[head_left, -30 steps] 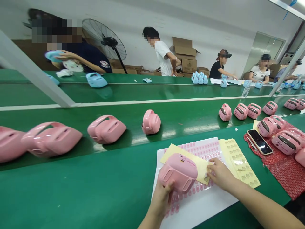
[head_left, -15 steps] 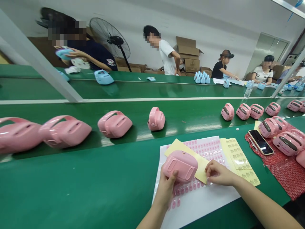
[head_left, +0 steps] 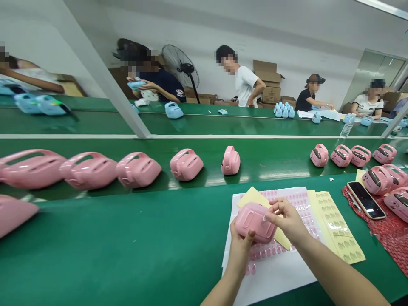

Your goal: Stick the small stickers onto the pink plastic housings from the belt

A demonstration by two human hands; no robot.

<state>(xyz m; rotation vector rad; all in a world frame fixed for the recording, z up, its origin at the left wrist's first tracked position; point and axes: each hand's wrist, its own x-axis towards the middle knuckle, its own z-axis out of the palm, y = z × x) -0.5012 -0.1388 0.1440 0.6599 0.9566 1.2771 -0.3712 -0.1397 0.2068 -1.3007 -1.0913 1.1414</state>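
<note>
My left hand point(head_left: 240, 244) grips a pink plastic housing point(head_left: 255, 222) with rounded corners, its side with two raised oblong ridges turned up towards me. At the housing's right half, my right hand point(head_left: 282, 216) has thumb and index finger pinched on a small translucent sticker point(head_left: 264, 218); its exact shape is too small to make out. Beneath both hands lies a white sheet point(head_left: 274, 278) with rows of small pink oval stickers point(head_left: 270, 251). A yellow backing paper point(head_left: 251, 196) rests across it, partly hidden by the housing.
Yellow sticker sheets point(head_left: 346, 238) lie to the right, beside a phone point(head_left: 366, 199) on red bubble wrap point(head_left: 390, 238). Pink handled housings point(head_left: 186, 165) line the green belt point(head_left: 274, 148). A white post point(head_left: 108, 72) slants at left. Co-workers point(head_left: 245, 80) and blue housings point(head_left: 174, 110) are across.
My right hand has moved from the yellow paper up to the housing, with a small translucent piece in its fingertips. The view has swung left, showing more pink housings there.
</note>
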